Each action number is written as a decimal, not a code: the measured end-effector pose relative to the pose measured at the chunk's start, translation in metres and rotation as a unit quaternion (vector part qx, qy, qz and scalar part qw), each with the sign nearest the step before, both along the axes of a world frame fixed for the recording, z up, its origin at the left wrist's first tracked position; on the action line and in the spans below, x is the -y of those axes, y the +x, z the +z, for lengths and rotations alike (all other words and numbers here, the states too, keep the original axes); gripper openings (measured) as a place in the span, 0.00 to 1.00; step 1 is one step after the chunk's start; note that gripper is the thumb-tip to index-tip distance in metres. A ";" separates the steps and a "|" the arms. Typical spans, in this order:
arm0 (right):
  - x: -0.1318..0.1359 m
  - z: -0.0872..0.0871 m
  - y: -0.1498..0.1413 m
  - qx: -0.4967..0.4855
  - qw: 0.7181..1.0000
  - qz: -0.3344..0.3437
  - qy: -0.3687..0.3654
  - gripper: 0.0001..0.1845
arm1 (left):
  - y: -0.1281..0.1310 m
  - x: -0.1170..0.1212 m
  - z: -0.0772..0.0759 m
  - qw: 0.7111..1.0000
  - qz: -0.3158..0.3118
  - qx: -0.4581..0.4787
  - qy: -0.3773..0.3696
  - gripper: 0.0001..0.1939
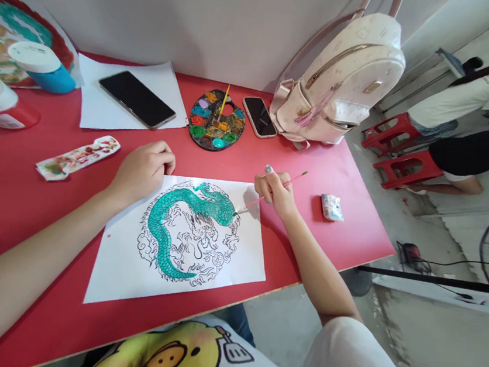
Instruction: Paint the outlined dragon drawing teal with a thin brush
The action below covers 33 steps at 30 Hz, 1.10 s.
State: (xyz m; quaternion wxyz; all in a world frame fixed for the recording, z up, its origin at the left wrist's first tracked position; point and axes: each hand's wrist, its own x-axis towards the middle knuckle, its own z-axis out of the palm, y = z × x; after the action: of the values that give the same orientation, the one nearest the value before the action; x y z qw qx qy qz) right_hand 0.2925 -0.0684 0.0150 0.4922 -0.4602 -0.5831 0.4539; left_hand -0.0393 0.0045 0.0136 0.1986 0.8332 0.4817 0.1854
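A sheet of white paper with a printed dragon lies on the red table. Much of the dragon's body is painted teal. My right hand is closed around a thin pink paintbrush, whose bristles touch the teal body near its right end. At the sheet's upper left edge rests my left hand, its fingers curled down and partly hidden. Whether anything is under those fingers does not show. Beyond the sheet lies a paint palette with several colours and a yellow brush across it.
Past the palette are a phone and a cream backpack. A black phone lies on blank paper at the left, near paint bottles and a stained strip. A small packet sits right. Two people sit on red stools.
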 end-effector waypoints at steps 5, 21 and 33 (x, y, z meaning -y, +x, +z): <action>0.000 0.001 0.000 -0.003 1.000 -0.001 0.002 0.52 | -0.001 0.000 -0.001 1.000 0.001 0.004 0.002 0.14; -0.001 -0.003 -0.001 0.003 0.999 0.000 0.046 0.49 | -0.002 0.000 -0.002 1.000 -0.002 0.003 0.000 0.13; -0.001 -0.003 0.000 -0.003 0.997 0.023 0.069 0.49 | 0.000 -0.001 -0.002 1.000 0.009 -0.003 0.000 0.13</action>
State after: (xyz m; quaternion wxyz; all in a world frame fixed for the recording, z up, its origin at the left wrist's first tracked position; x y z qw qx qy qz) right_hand 0.2930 -0.0675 0.0124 0.5135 -0.4105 -0.6221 0.4251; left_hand -0.0394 0.0051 0.0117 0.1958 0.8295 0.4894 0.1848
